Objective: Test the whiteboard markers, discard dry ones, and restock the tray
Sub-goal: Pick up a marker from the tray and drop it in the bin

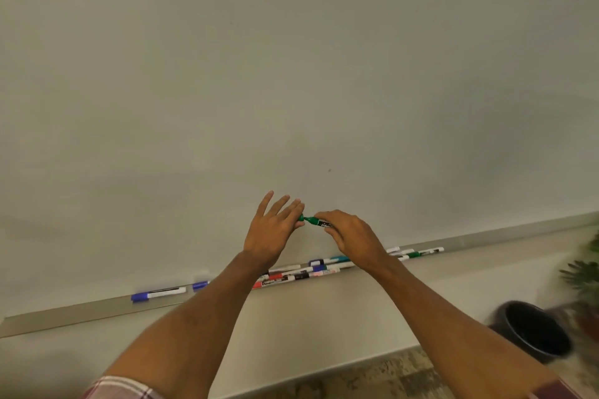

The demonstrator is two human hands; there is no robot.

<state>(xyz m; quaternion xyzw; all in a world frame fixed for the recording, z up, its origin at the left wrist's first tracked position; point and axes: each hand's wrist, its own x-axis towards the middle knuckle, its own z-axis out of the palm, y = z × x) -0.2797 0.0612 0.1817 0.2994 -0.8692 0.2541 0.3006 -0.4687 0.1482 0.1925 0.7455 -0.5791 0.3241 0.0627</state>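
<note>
Uncapping step, likely — right hand [350, 236] grips marker [319, 222], left hand [272, 232] pinches cap [300, 218]; next: test stroke on board [291, 74].

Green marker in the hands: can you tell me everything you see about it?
The green plastic whiteboard marker has a black label. It lies nearly level before the pale whiteboard. The right hand grips its barrel; the left hand pinches its green end. Whether the cap is off is unclear.

Markers [291, 275] along tray [64, 314] below whiteboard [291, 74], hands [319, 230] before it — bin [531, 330] far right
</note>
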